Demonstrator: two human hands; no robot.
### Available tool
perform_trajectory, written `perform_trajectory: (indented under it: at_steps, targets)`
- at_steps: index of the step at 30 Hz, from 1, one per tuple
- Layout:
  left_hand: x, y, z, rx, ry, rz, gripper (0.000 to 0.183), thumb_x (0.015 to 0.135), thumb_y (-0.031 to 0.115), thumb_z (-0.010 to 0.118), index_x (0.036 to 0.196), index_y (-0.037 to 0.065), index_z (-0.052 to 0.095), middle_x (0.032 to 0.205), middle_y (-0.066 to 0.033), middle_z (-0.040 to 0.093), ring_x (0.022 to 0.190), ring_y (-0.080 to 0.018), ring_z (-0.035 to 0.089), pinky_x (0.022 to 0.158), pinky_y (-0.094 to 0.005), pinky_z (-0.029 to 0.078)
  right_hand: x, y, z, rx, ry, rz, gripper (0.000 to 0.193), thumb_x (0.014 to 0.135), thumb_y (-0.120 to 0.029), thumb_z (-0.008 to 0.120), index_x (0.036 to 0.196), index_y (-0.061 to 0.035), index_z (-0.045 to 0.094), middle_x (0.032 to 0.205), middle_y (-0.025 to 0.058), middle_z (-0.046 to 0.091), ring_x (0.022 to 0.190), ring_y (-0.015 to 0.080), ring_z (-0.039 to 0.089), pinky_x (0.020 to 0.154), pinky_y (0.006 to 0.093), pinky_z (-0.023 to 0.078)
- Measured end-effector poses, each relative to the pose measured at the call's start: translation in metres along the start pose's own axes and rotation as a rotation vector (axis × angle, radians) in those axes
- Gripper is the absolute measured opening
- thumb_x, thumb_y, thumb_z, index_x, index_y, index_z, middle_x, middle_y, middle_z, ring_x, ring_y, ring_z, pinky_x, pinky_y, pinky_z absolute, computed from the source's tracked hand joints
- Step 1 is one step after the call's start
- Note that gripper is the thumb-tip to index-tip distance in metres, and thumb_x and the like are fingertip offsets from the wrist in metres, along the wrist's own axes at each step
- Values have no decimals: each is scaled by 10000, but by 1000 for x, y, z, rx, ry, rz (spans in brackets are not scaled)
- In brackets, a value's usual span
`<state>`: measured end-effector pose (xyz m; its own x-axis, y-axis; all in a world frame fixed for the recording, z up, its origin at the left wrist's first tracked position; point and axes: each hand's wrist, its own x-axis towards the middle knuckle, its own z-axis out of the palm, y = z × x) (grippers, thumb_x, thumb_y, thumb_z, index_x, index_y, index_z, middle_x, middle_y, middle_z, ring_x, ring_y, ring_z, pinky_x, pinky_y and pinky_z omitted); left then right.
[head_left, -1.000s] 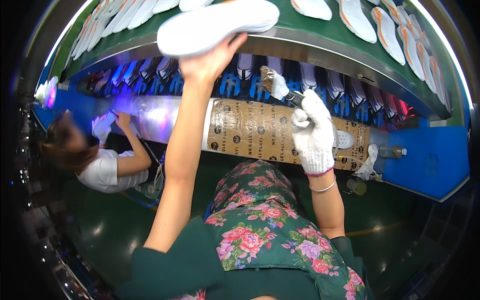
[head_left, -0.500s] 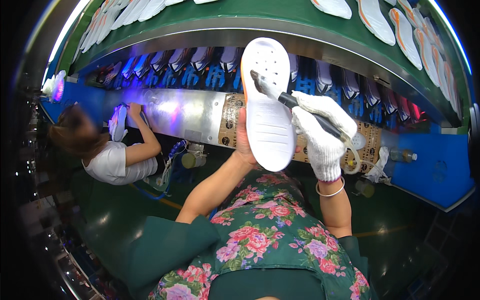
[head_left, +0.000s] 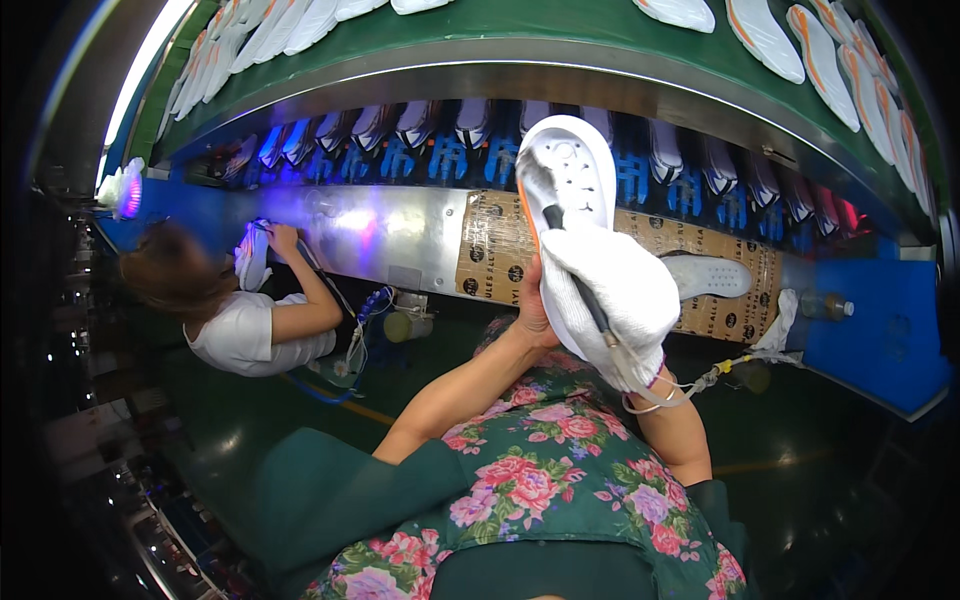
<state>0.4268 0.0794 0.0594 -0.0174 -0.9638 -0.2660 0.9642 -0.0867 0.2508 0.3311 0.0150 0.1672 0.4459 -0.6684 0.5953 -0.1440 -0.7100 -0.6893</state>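
My bare left hand [head_left: 535, 302] grips a white shoe sole [head_left: 592, 165] with an orange strip along its left side. The sole stands nearly upright in front of me, its inner face with small holes toward me. In a white knitted glove, my right hand [head_left: 630, 285] is closed round the dark handle of a brush [head_left: 553, 217]. The bristles rest at the sole's upper left rim. A thin clear tube runs from the handle's lower end past my wrist. The glove hides the sole's middle and much of its lower half.
Behind lies a metal bench with printed cardboard [head_left: 490, 250], with another sole [head_left: 718, 276] on it. A row of shoes [head_left: 473, 122] on blue holders stands beyond. More soles [head_left: 765, 40] lie on the green upper shelf. A co-worker [head_left: 235, 310] handles a shoe at left.
My right hand has moved left and down across the sole, and the bristles have shifted to its left rim. The sole has moved down and right. Another sole now shows on the cardboard.
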Motion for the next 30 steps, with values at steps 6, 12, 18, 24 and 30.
perform_trajectory:
  at_steps: [6,12,18,24,30]
  targets:
    - [7,10,-5,26,-14,77,991,787,755,604,1512,138,331,1466,-128,460,1331,-315,475,1146,-507,360,9,5,-2,351,212,408,252,763,-19,772,1013,-11,740,974,137,735,847,210,711,765,320,557]
    - [14,21,-3,23,-149,43,1002,811,761,560,1513,93,305,1432,-197,479,1312,-341,495,1116,-491,404,5,-5,3,126,14,117,228,760,-16,761,987,-37,749,938,148,729,844,253,711,788,323,548]
    - [26,37,-1,83,-85,203,1004,833,838,400,1513,107,301,1408,-177,493,1269,-355,525,1078,-518,433,-1,12,10,261,179,259,181,769,8,751,950,-5,743,922,128,736,824,224,707,766,314,549]
    - [30,48,-10,-64,-140,77,1030,800,865,411,1485,97,352,1374,-151,529,1148,-441,590,953,-610,502,-9,10,20,272,-24,157,190,763,-41,766,952,-53,754,928,116,738,816,248,717,762,327,555]
    - [40,60,-7,-161,-165,67,944,795,813,510,1448,136,429,1313,-218,560,1113,-470,585,925,-627,503,-6,19,17,85,-50,-19,214,783,-27,739,993,-62,750,917,119,730,825,266,711,747,339,554]
